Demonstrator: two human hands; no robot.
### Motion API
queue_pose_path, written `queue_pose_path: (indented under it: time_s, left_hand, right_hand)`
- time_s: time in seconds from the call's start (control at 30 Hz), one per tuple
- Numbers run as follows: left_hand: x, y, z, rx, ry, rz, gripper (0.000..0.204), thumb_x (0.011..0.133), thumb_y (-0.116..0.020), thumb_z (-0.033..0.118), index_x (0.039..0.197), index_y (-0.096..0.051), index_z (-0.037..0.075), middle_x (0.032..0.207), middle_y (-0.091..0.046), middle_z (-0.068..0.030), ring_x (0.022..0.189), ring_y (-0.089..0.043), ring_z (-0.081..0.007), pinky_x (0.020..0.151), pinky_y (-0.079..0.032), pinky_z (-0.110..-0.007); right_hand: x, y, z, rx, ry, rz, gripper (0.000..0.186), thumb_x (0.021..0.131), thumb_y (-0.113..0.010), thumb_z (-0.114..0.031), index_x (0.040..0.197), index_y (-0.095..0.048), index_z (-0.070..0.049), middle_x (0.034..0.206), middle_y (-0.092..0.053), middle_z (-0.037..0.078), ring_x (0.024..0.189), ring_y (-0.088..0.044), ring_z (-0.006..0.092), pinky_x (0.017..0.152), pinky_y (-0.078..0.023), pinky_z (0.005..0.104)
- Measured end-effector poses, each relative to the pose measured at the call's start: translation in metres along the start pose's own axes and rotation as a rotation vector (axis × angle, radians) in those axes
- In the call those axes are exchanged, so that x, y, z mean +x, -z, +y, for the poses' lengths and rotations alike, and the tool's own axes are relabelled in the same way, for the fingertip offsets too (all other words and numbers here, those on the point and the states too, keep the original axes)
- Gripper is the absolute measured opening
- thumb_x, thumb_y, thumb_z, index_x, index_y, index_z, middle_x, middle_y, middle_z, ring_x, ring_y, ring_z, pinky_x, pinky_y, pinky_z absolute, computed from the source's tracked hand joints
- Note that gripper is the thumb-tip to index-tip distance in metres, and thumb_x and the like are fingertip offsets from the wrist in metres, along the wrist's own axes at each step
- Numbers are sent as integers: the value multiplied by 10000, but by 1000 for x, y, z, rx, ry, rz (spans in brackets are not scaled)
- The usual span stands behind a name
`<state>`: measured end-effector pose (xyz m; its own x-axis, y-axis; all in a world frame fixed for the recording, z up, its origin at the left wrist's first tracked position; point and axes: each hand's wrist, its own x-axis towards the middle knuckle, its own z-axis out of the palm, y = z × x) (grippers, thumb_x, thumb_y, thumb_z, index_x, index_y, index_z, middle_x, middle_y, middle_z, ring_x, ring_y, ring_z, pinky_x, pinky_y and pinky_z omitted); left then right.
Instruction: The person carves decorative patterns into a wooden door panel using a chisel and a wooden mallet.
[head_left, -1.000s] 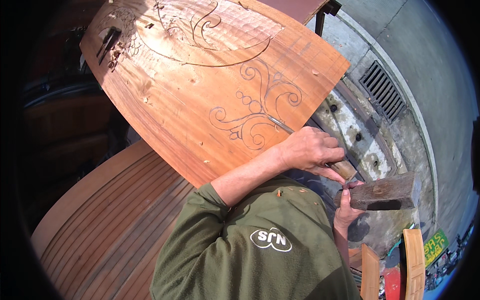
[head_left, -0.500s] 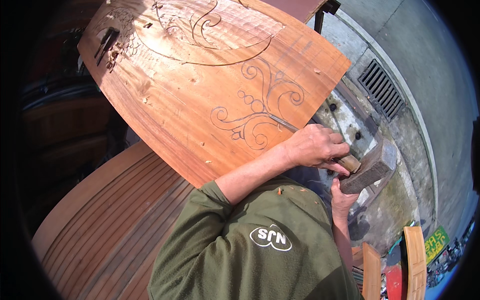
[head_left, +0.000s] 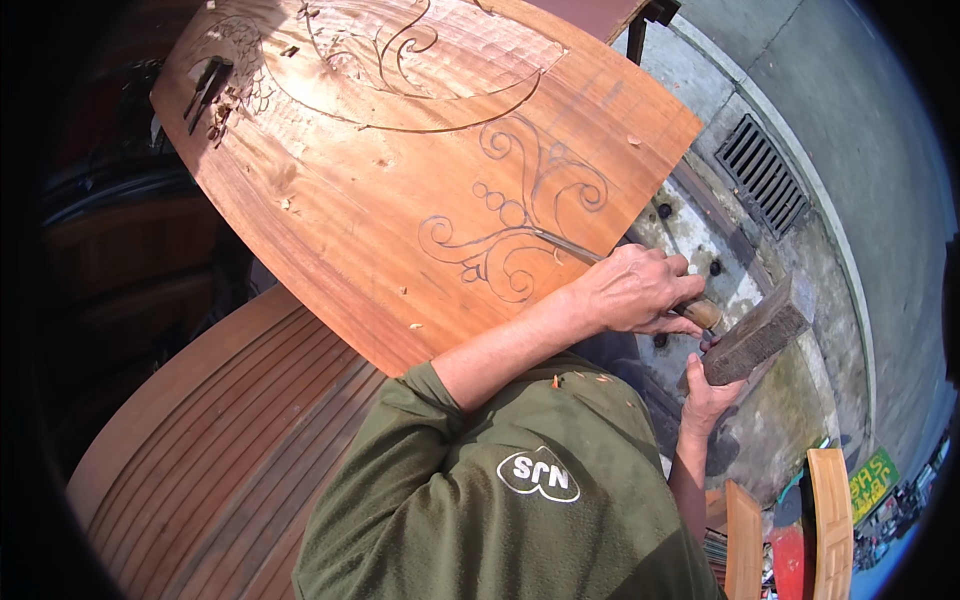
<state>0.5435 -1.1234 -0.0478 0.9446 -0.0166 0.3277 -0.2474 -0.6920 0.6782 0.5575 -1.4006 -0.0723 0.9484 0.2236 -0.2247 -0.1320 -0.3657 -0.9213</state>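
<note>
My left hand [head_left: 640, 288] is closed around a wood-carving chisel [head_left: 568, 246], whose metal blade slants onto a wooden panel [head_left: 360, 200]. The blade's tip meets a pencilled scroll design [head_left: 515, 215] near the panel's right edge. Behind the fist, the chisel's wooden handle [head_left: 704, 313] sticks out to the right. My right hand [head_left: 708, 402] grips a dark, blocky wooden mallet [head_left: 757, 337]. The mallet's head stands a little apart from the handle's end. Its own handle is mostly hidden.
Wood chips and a dark slotted tool [head_left: 208, 90] lie on the panel's far left, beside carved grooves. A slatted wooden piece [head_left: 220, 440] is at the lower left. Beyond the panel, a drain grate [head_left: 762, 175] sits in the concrete. Wooden pieces [head_left: 830, 520] stand at the lower right.
My right hand and the mallet have moved to the right, away from the chisel's handle end. The chisel and my left hand have stayed nearly in place.
</note>
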Motion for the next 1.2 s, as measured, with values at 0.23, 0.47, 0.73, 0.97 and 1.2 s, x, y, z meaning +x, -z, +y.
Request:
queue_pose_path:
  time_s: [0.23, 0.47, 0.73, 0.97, 1.2]
  left_hand:
    - [4, 4, 0, -26, 8, -27, 529, 897, -768, 624, 909, -638, 112, 739, -607, -90, 658, -690, -342, 564, -531, -460]
    - [7, 5, -2, -44, -5, 37, 530, 888, -777, 621, 865, -606, 120, 721, -585, -79, 638, -681, -326, 541, -521, -449]
    - [6, 4, -6, -32, 42, 51, 509, 895, -772, 606, 881, -611, 123, 730, -586, -81, 656, -682, -335, 549, -521, -462]
    - [8, 1, -8, 6, 69, 56, 517, 899, -762, 622, 886, -617, 126, 732, -594, -80, 673, -691, -327, 553, -524, -467]
    - [11, -2, -12, 46, 56, 94, 512, 886, -770, 631, 887, -630, 138, 714, -585, -61, 648, -684, -295, 538, -525, -440]
  right_hand:
    - [10, 19, -39, 216, -36, 82, 627, 861, -700, 28, 1428, -433, 25, 1104, -606, 137, 944, -634, 222, 882, -550, 381]
    - [13, -18, -33, 442, 75, 249, 467, 854, -721, 17, 1280, -531, 33, 1117, -618, 135, 972, -647, 249, 908, -553, 391]
    - [24, -5, -8, 235, 12, 149, 558, 858, -697, 33, 1383, -509, 29, 1216, -649, 134, 1046, -660, 231, 967, -554, 395]
    - [26, -13, 0, -171, 149, -13, 553, 841, -726, 25, 1351, -511, 21, 1209, -645, 154, 1022, -667, 218, 970, -544, 386]
    - [31, -32, -28, 446, 66, 249, 502, 856, -715, 12, 1319, -522, 9, 1154, -652, 136, 1001, -666, 215, 905, -554, 369]
